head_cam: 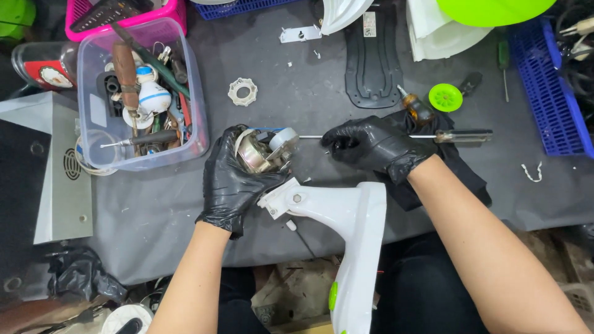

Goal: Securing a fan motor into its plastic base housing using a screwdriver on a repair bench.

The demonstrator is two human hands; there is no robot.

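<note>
Looks like a small repair workshop: clear tub of tools [139, 93], loose screwdrivers [461, 135] and plastic fan parts [373, 59] across the grey desk [278, 74].

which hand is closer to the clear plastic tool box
Left. The left hand, gripping the small motor, sits just right of the clear tool box. The right hand is farther right, beyond the motor.

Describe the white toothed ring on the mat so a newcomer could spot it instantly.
Start at the clear plastic tool bin on the grey mat. Just right of it, above the left hand, lies the white toothed ring. It alone is a small open ring with a notched rim, lying flat by itself.
</note>
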